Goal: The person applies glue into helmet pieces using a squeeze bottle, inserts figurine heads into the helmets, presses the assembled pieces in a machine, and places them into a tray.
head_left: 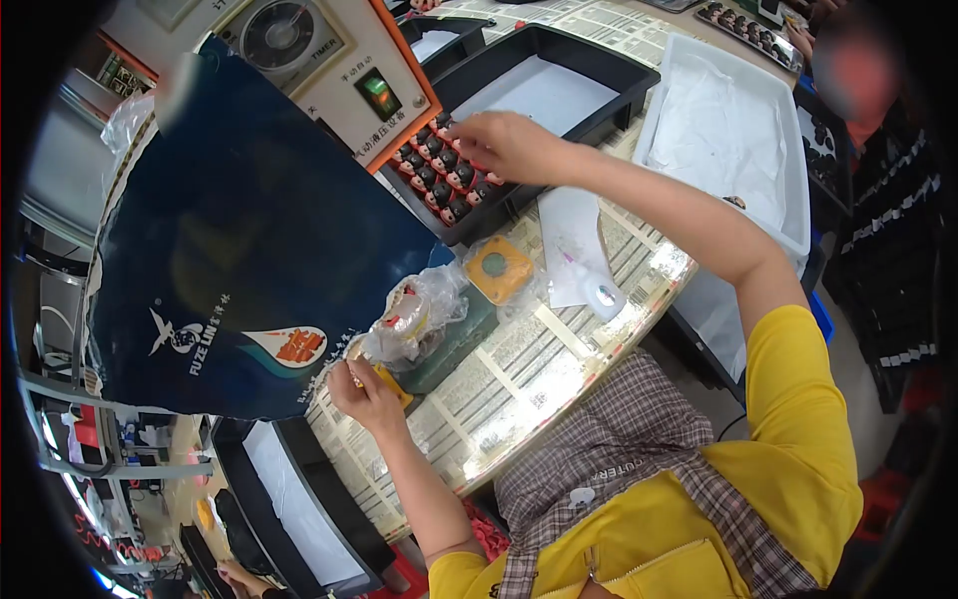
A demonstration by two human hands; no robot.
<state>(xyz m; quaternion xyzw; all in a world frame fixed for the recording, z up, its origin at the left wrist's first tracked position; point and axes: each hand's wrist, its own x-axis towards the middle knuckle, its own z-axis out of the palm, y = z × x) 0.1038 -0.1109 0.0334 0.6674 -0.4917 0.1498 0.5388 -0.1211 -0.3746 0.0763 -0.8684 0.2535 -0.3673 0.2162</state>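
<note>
My right hand (514, 148) reaches over a black tray holding small figures (439, 175) with black hair and red bodies, packed in rows. Its fingers are bent down in a pinch at the tray's near side; what lies between them is hidden. My left hand (366, 394) is curled beside the lower edge of a dark blue sheet (249, 230), close to a yellow block (393, 383). I cannot make out what its fingertips hold. Above it sits a plastic-wrapped fixture (409, 311). A yellow square piece with a round grey-green centre (494, 264) lies between the hands.
An orange-edged machine panel (379, 95) with a timer dial and a lit green switch rises behind the sheet. A white bottle (603, 297) lies on paper. Black trays (639, 75) and a white bin (798, 180) stand around the table. Other people's hands (798, 40) show at the edges.
</note>
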